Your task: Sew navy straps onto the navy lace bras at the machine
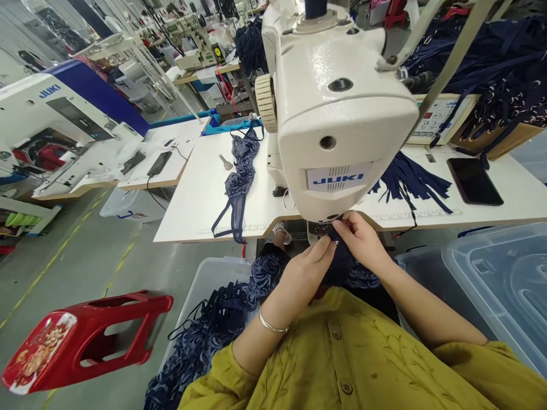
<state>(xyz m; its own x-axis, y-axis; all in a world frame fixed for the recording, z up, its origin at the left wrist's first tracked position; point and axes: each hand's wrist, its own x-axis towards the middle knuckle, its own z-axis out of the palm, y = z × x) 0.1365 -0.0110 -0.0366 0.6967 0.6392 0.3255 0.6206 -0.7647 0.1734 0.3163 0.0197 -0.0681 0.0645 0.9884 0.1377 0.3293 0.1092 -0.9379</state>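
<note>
Lining up navy fabric (341, 266) just below the head of the sewing machine (346, 122), we'd judge. Our left hand (308, 269) and right hand (362, 242) both pinch it, fingertips closed. Next move probably calls for keeping its edge flat.

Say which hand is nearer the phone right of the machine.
Right. The right hand is left of the phone, nearer the body; the left hand is farther left, beyond the right hand.

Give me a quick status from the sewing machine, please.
Left hand, right hand pinching navy fabric. Fabric partly hidden by hands. Sewing machine head close above; nothing visibly blocking.
</note>
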